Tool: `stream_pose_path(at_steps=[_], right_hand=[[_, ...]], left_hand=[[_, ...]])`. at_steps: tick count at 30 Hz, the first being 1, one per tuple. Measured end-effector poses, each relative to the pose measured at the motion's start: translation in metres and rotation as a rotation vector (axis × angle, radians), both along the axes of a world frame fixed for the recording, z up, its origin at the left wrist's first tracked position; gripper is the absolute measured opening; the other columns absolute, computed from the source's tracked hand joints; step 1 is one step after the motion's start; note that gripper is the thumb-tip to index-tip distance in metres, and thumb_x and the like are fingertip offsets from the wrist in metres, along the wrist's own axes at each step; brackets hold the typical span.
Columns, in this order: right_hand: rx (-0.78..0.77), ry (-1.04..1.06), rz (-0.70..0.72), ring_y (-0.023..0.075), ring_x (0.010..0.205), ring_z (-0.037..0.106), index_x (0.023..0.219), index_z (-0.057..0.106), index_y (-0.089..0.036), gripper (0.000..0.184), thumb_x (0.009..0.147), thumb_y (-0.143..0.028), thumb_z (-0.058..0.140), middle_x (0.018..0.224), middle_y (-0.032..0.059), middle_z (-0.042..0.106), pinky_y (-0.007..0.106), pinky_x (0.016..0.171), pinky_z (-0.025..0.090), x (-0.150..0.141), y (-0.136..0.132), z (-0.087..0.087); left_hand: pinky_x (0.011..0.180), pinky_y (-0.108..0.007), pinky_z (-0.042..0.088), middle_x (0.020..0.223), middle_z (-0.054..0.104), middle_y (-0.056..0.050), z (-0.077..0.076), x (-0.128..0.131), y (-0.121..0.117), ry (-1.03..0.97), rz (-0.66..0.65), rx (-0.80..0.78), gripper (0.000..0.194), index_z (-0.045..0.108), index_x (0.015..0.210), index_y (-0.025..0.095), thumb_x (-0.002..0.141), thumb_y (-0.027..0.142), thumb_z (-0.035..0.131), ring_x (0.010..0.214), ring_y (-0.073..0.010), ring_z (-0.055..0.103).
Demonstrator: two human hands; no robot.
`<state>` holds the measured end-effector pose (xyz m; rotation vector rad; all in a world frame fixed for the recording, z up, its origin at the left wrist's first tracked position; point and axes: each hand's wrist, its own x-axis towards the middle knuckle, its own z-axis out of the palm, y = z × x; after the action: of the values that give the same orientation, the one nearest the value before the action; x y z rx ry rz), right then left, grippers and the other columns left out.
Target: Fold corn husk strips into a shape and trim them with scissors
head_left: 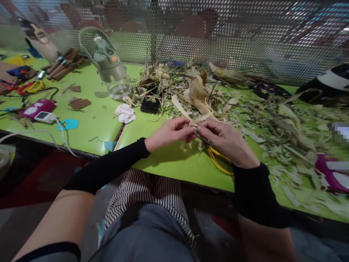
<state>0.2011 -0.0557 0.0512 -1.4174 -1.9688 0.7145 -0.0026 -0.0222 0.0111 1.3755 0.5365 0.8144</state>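
My left hand and my right hand meet above the front edge of the green table, fingertips pinched close together. Between them is a pale strip of dried corn husk. Small shreds hang below the fingers, blurred. Yellow-handled scissors show beneath my right hand; their blades are mostly hidden, and whether the hand touches them I cannot tell. Just behind the hands lies a heap of dry corn husks, with a long husk strip pointing toward my fingers.
A clear bottle with a green lid stands back left, near a crumpled tissue and a black phone. Farther left are a purple device with cables and brown rolls. Husk scraps cover the right side. A perforated metal screen rises behind.
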Motion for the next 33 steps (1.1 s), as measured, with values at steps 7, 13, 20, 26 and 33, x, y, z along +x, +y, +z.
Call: stream_pose_path(at_steps=[7, 13, 20, 26, 33], right_hand=[[-0.006, -0.060, 0.109, 0.0136, 0.057, 0.045, 0.069, 0.062, -0.023, 0.044, 0.100, -0.054, 0.059, 0.062, -0.0018, 0.055, 0.030, 0.054, 0.033, -0.004, -0.003, 0.001], [-0.027, -0.035, 0.074, 0.0135, 0.055, 0.044, 0.068, 0.063, -0.022, 0.047, 0.099, -0.058, 0.060, 0.061, -0.0019, 0.053, 0.030, 0.053, 0.031, -0.005, -0.003, -0.001], [0.028, -0.092, 0.087, 0.0130, 0.053, 0.042, 0.066, 0.063, -0.023, 0.046, 0.100, -0.054, 0.060, 0.057, -0.0033, 0.050, 0.030, 0.053, 0.030, -0.006, -0.001, -0.002], [0.023, -0.008, 0.062, 0.0140, 0.056, 0.042, 0.065, 0.059, -0.023, 0.047, 0.100, -0.053, 0.060, 0.060, -0.0019, 0.049, 0.031, 0.054, 0.031, -0.006, -0.002, -0.005], [0.656, -0.241, -0.332, 0.0321, 0.100, 0.064, 0.096, 0.068, -0.025, 0.017, 0.096, -0.042, 0.068, 0.102, 0.0107, 0.072, 0.047, 0.085, 0.049, -0.002, 0.007, -0.023]], left_hand=[[0.082, -0.027, 0.055, 0.086, 0.073, -0.002, 0.007, -0.002, 0.002, 0.073, 0.052, -0.202, 0.017, 0.062, 0.108, 0.014, 0.102, 0.030, 0.063, 0.078, -0.0087, 0.069], [0.085, -0.028, 0.054, 0.091, 0.072, -0.002, 0.008, -0.004, 0.007, 0.091, 0.038, -0.314, 0.006, 0.063, 0.101, 0.014, 0.098, 0.018, 0.066, 0.082, -0.0095, 0.070], [0.077, -0.023, 0.056, 0.080, 0.071, 0.000, 0.008, -0.001, 0.007, 0.013, 0.045, -0.412, 0.013, 0.060, 0.092, 0.013, 0.095, 0.018, 0.072, 0.072, -0.0069, 0.069], [0.083, -0.024, 0.056, 0.074, 0.070, 0.001, 0.002, -0.002, 0.014, -0.004, 0.063, -0.397, 0.011, 0.060, 0.091, 0.013, 0.100, 0.016, 0.065, 0.071, -0.0063, 0.068], [0.095, -0.030, 0.058, 0.093, 0.078, -0.009, 0.008, -0.001, 0.011, -0.150, 0.031, -0.550, 0.015, 0.069, 0.100, 0.011, 0.101, 0.008, 0.055, 0.083, -0.0113, 0.074]])
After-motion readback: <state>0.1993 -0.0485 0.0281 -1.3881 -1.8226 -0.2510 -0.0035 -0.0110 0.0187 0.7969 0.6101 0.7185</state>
